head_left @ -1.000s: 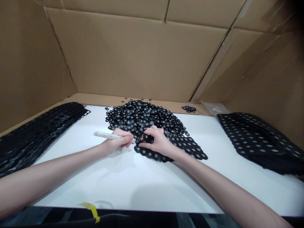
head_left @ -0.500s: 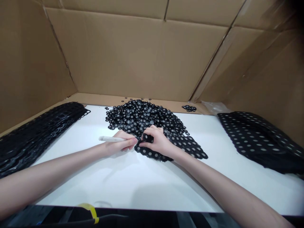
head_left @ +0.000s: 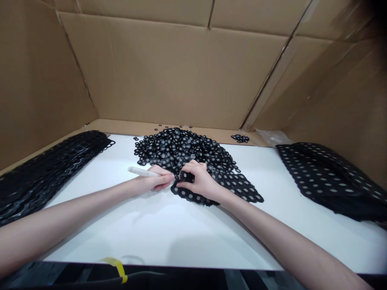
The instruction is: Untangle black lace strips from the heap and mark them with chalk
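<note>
My left hand (head_left: 155, 180) is closed around a white pen-like tool (head_left: 140, 172), its back end pointing left and its tip hidden at the fingers. Against those fingertips lies the left edge of a black sheet with rows of pale round spots (head_left: 238, 186). My right hand (head_left: 201, 179) grips that sheet, with a folded or rolled part of it between thumb and fingers. Right behind both hands rises a heap of small black rings and discs (head_left: 181, 147), some with pale centres.
A thick stack of black perforated sheets (head_left: 51, 169) lies at the left. On the right are more black spotted sheets (head_left: 332, 181). Several loose rings (head_left: 240, 138) and clear plastic (head_left: 273, 137) lie at the back. Cardboard walls (head_left: 175, 72) enclose the white table (head_left: 151, 241). A yellow strap (head_left: 116, 266) shows below its front edge.
The back end of the white pen-like tool has swung slightly, tilting more upward. Both hands stay at nearly the same place on the spotted sheet.
</note>
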{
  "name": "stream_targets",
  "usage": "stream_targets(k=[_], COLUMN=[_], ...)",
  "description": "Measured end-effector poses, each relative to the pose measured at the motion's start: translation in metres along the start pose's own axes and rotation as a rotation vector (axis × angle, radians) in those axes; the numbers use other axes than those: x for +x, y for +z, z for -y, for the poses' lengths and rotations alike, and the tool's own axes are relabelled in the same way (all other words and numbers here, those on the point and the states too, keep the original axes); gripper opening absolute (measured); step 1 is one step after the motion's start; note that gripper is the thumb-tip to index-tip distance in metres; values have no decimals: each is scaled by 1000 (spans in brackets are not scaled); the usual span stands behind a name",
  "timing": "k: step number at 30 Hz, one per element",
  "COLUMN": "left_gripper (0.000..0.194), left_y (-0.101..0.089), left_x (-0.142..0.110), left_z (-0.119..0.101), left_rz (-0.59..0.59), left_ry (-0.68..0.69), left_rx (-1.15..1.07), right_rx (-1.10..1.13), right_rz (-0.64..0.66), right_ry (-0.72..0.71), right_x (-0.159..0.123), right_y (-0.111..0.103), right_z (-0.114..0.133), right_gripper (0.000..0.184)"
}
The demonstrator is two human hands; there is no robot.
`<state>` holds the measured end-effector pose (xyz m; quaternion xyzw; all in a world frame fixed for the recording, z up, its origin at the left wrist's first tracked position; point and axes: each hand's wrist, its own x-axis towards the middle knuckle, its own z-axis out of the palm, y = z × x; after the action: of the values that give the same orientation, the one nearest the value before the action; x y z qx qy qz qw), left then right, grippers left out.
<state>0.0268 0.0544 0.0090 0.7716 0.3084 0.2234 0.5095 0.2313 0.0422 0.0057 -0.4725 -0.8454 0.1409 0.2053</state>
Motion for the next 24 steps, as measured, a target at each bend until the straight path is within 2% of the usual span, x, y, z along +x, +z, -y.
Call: stream_targets(k=[15, 21, 24], left_gripper=[50, 50, 50], left_y=[0, 0, 0], left_x=[1, -3, -5], left_z=[0, 3, 3], left_rz=[32, -8, 11], left_ry=[-26, 37, 45], left_rx=[6, 3, 23], right_rx=[-8, -9, 2], right_rz=[-15, 0, 2], right_ry=[-28, -13, -8], right_x=[-1, -1, -1], right_y=[1, 0, 1], right_z=[-2, -2, -2], right_gripper=[27, 24, 25])
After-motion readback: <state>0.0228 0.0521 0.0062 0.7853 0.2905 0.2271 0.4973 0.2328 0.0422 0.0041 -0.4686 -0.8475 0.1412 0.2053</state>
